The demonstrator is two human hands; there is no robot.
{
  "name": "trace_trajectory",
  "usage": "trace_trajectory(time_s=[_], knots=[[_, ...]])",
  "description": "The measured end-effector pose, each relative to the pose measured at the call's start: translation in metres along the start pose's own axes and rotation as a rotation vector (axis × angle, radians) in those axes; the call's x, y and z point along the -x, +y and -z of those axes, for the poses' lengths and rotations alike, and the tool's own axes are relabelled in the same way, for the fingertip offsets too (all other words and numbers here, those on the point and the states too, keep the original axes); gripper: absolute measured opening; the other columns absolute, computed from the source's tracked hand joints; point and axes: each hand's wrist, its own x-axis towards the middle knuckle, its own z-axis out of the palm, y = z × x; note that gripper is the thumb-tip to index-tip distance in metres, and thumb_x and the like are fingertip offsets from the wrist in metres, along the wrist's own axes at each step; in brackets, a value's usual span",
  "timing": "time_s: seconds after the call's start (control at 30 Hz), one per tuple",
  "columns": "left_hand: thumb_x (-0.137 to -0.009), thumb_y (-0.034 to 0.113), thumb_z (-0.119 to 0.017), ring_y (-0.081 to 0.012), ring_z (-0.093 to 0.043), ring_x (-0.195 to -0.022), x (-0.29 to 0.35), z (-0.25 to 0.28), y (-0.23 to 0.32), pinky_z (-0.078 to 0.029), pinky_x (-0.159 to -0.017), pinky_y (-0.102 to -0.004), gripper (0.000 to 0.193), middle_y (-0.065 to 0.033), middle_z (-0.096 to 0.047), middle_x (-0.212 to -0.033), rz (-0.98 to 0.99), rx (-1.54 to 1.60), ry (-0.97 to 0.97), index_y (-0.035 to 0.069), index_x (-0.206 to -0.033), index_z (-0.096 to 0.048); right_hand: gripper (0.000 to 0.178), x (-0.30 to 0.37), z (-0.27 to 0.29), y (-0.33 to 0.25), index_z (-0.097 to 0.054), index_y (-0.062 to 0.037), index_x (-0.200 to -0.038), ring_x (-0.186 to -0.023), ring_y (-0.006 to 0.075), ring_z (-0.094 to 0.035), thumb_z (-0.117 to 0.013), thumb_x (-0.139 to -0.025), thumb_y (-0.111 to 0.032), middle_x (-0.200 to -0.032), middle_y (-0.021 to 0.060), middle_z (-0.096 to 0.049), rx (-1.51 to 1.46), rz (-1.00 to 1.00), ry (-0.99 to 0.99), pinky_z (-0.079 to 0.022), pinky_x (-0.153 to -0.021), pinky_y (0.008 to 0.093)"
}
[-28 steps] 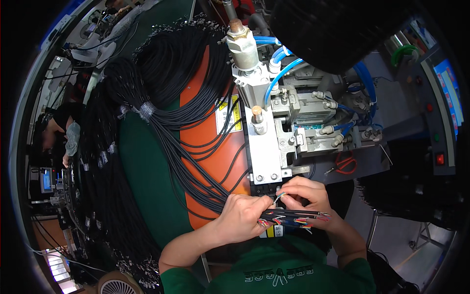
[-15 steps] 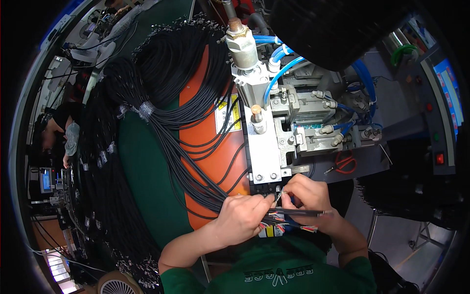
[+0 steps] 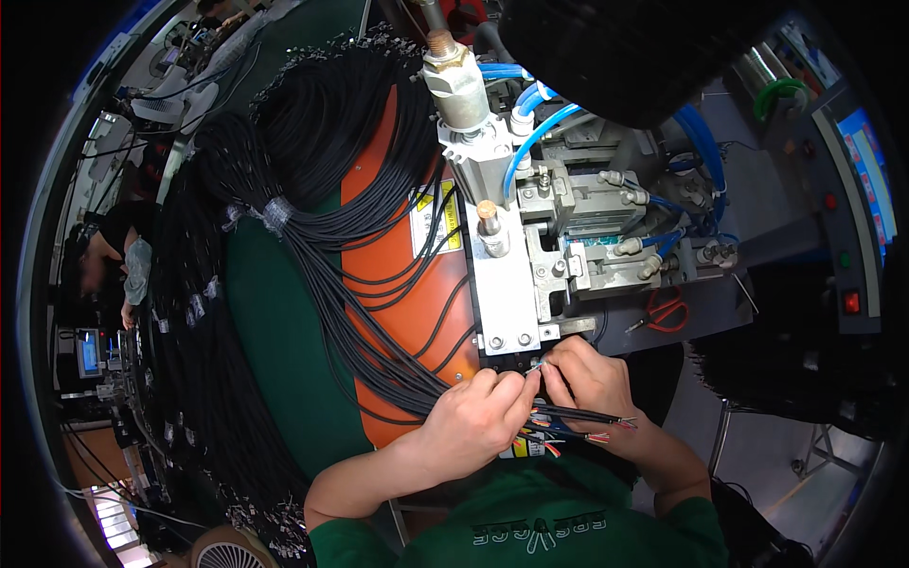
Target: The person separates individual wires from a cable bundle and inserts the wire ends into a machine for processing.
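My left hand [image 3: 478,415] is closed around several black cables [image 3: 393,364] that run in from the left. Their stripped ends [image 3: 592,436], with thin red, white and black cores, stick out to the right below my right hand [image 3: 589,377]. Thumb and forefinger of the right hand are pinched together close to the left fingertips. Between the two hands shows a thin light-coloured wire end [image 3: 536,366], too small to make out fully. Both hands are just in front of the lower end of a silver machine press [image 3: 508,308], apart from its plate.
A large tied bundle of black cables [image 3: 275,216] lies over the orange board [image 3: 445,317] and green surface [image 3: 275,322]. Blue air hoses [image 3: 544,123] run on the machine. Red-handled scissors [image 3: 668,312] lie right of it. A control panel [image 3: 857,237] stands far right.
My hands have drawn closer together at the fingertips, and the stripped cable ends below them have spread and shifted slightly. The view has moved a little.
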Motion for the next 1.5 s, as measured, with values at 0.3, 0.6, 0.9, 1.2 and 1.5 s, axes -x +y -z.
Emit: trace_trajectory(time_s=[0.3, 0.6, 0.9, 1.2, 1.5], knots=[[-0.071, 0.008, -0.059, -0.0178, -0.05, -0.065, -0.008, 0.006, 0.007, -0.045, -0.054, -0.0277, 0.047, -0.0064, -0.044, -0.078, 0.104, 0.017, -0.046, -0.004, -0.116, -0.059, 0.008, -0.003, 0.002, -0.006, -0.062, -0.0015, -0.081, -0.058, 0.0212, -0.062, -0.065, -0.076, -0.008, -0.078, 0.0078, -0.057, 0.195, 0.084, 0.034, -0.049, -0.05, 0.0313], [-0.07, 0.008, -0.059, -0.0196, -0.052, -0.066, -0.005, 0.008, 0.002, -0.047, -0.055, -0.0305, 0.048, -0.0074, -0.046, -0.08, 0.066, 0.063, -0.077, -0.004, -0.116, -0.059, 0.011, -0.009, 0.006, -0.006, -0.057, -0.005, -0.069, -0.048, 0.0207, -0.058, -0.065, -0.075, -0.011, -0.07, 0.0068, -0.052, 0.272, 0.092, -0.071, -0.045, -0.04, 0.0334], [-0.076, 0.005, -0.059, -0.0193, -0.056, -0.073, -0.012, 0.01, -0.001, -0.05, -0.057, -0.0278, 0.032, -0.0086, -0.05, -0.085, 0.077, 0.047, -0.097, -0.007, -0.106, -0.059, 0.009, -0.002, -0.005, 0.003, -0.06, -0.0024, -0.079, -0.048, 0.0223, -0.059, -0.066, -0.078, -0.009, -0.074, 0.0091, -0.059, 0.083, 0.049, 0.058, -0.046, -0.043, 0.0326], [-0.066, 0.003, -0.063, -0.0252, -0.057, -0.075, 0.007, 0.006, -0.014, -0.049, -0.065, -0.0351, 0.039, -0.0102, -0.055, -0.09, 0.157, 0.243, 0.09, -0.001, -0.105, -0.062, 0.009, 0.001, -0.009, 0.009, -0.06, 0.0032, -0.084, -0.047, 0.0113, -0.059, -0.064, -0.083, -0.005, -0.066, 0.0088, -0.064, -0.478, -0.383, 0.009, -0.044, -0.045, 0.0252], [-0.067, 0.0, -0.062, -0.0242, -0.054, -0.075, 0.029, 0.001, -0.018, -0.044, -0.067, -0.0352, 0.043, -0.009, -0.054, -0.086, 0.237, 0.072, 0.115, -0.003, -0.11, -0.061, 0.021, 0.01, 0.008, -0.011, -0.061, 0.0001, -0.104, -0.057, 0.0066, -0.059, -0.067, -0.084, -0.001, -0.072, 0.0032, -0.06, -0.936, -0.446, -0.043, -0.043, -0.051, 0.0198]])
